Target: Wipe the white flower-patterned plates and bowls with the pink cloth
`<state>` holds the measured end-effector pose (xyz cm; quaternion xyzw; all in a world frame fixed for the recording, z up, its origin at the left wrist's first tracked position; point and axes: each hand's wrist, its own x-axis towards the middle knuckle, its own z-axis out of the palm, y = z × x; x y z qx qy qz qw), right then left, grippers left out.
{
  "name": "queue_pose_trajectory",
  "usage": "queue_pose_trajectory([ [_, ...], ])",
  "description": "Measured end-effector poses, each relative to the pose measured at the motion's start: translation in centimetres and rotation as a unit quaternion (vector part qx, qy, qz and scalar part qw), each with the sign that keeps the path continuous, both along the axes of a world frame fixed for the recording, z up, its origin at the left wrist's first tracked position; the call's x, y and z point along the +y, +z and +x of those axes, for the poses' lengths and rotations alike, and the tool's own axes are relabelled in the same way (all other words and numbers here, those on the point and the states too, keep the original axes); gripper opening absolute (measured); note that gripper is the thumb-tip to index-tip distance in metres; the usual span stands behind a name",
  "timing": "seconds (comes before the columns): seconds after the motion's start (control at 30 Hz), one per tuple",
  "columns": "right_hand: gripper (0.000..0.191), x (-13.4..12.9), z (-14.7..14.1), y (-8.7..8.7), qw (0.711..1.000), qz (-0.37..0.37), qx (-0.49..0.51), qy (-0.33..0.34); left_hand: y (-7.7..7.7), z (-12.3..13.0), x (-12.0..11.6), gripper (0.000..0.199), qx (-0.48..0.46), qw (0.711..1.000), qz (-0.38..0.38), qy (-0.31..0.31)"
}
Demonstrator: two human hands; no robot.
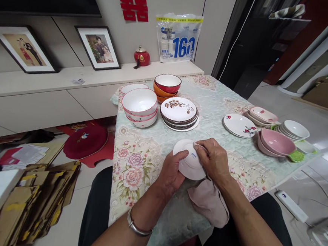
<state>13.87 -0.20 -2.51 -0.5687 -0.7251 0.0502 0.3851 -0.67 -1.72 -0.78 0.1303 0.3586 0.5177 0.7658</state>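
With the left hand (170,173) clamped on the upturned saucer (191,170), the right hand (216,161), pinching its edge, should press the cloth (210,203) lightly

Table (276,168): pale flowered cover (138,166) over the top
Left side: pink-rimmed bowls (141,102), stacked
Far side: red bowl (168,83) nested on orange bowls (164,94)
Between sides: brown-patterned plates (179,109), stacked, just beside the pink-rimmed bowls
Right side: red-flowered plates (239,125), spotted dishes (262,115) and pink bowls (277,142), each piled; small white bowls (295,129) by a green piece (297,156)
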Motion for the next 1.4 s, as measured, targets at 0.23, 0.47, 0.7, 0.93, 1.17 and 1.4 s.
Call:
queue_pose_trajectory([
  [0.23, 0.017, 0.0, 0.0, 0.0, 1.000, -0.006, -0.003, -0.003, 0.0, 0.0, 0.0, 0.049, -0.002, 1.000, 0.003, 0.002],
  [0.47, 0.019, -0.2, -0.1, 0.6, 0.997, 0.015, -0.055, 0.048, -0.2, 0.1, 0.0, 0.047, -0.002, 1.000, 0.008, 0.009],
  [0.7, 0.021, -0.5, -0.4, 0.9, 0.994, 0.014, -0.103, 0.020, -0.4, 0.1, 0.1, 0.042, -0.012, 1.000, 0.015, 0.003],
  [0.93, 0.013, -0.5, -1.1, 1.7, 0.992, -0.007, -0.044, 0.118, -0.4, 0.3, 0.0, 0.041, -0.009, 1.000, 0.009, 0.013],
  [1.17, 0.018, -0.4, -0.9, 1.7, 0.996, -0.002, -0.083, 0.016, -0.4, 0.5, 0.0, 0.039, -0.015, 1.000, 0.014, -0.005],
  [1.4, 0.016, -1.5, -0.8, 2.9, 0.987, -0.078, -0.096, 0.099, -0.6, 0.3, -0.1, 0.038, -0.014, 1.000, 0.013, 0.002],
])
